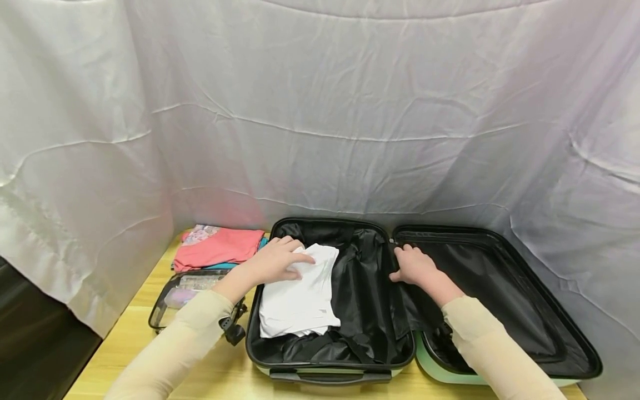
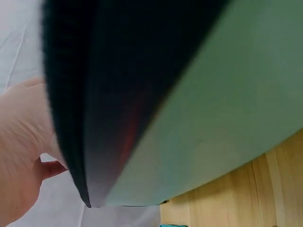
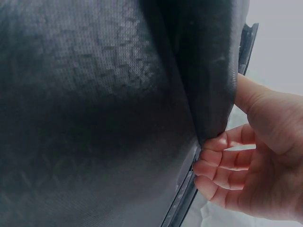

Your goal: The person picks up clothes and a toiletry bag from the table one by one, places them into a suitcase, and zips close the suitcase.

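Note:
In the head view my left hand [image 1: 277, 260] rests on the upper left of folded white clothing [image 1: 300, 300], thumb and fingers apart. The clothing lies in the left half of an open suitcase with black lining [image 1: 367, 289]. In the left wrist view, the suitcase's pale green shell [image 2: 227, 94] and black rim hide most of my left hand [image 2: 21, 146]. My right hand [image 1: 415, 265] lies at the middle seam between the suitcase halves. The right wrist view shows the fingertips of my right hand [image 3: 270, 156] touching the edge of the black lining.
Left of the suitcase lies folded coral clothing [image 1: 220, 247] over something teal. In front of that is a clear pouch with black trim [image 1: 162, 303], with items inside. The suitcase's right half [image 1: 490, 294] lies open. Grey-white curtains [image 1: 350, 139] enclose the wooden table [image 1: 120, 355].

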`<state>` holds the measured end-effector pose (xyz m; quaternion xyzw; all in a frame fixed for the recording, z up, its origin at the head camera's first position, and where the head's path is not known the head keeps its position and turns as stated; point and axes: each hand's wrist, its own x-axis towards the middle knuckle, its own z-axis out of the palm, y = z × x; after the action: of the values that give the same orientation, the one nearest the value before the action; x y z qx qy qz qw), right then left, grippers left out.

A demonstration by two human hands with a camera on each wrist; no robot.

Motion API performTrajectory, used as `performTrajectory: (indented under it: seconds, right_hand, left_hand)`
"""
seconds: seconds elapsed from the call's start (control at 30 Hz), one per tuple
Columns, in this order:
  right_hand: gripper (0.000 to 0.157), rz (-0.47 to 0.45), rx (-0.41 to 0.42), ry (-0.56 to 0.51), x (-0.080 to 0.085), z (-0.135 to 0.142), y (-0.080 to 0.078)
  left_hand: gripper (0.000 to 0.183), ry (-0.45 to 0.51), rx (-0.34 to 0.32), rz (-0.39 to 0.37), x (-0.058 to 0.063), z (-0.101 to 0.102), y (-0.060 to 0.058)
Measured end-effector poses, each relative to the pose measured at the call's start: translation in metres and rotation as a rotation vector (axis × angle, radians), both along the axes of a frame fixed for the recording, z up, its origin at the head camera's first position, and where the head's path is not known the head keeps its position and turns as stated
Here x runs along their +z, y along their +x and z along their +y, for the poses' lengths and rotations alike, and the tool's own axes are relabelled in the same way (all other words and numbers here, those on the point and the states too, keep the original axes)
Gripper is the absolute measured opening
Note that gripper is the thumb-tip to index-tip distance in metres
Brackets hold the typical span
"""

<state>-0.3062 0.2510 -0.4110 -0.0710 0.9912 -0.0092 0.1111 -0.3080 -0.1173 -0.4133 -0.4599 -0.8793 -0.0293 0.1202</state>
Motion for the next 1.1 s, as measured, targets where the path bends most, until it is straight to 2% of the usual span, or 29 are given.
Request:
performTrajectory:
  seconds: [0.2, 0.37, 0.73, 0.87, 1.0, 1.1]
  right_hand:
    - [0.077, 0.008, 0.005, -0.003, -0.001, 0.001, 0.0]
    - [0.077, 0.01, 0.011, -0.005, -0.002, 0.001, 0.0]
    - [0.077, 0.02, 0.013, -0.01, -0.001, 0.0, 0.001]
    - [0.077, 0.028, 0.016, -0.012, -0.001, 0.0, 0.001]
    - [0.077, 0.027, 0.015, -0.016, -0.002, 0.001, 0.001]
    - [0.078, 0.028, 0.016, -0.016, -0.002, 0.002, 0.001]
  left_hand:
    - [0.046, -0.078, 0.034, 0.025, -0.009, 0.002, -0.006]
    - [0.049, -0.137, 0.06, 0.026, -0.016, 0.007, -0.006]
    - [0.062, -0.219, 0.173, -0.108, -0.027, 0.011, -0.003]
    - [0.07, -0.271, 0.221, -0.113, -0.033, 0.012, -0.004]
    - [0.076, -0.337, 0.269, -0.124, -0.035, 0.016, 0.001]
    - [0.078, -0.375, 0.313, -0.175, -0.034, 0.018, 0.007]
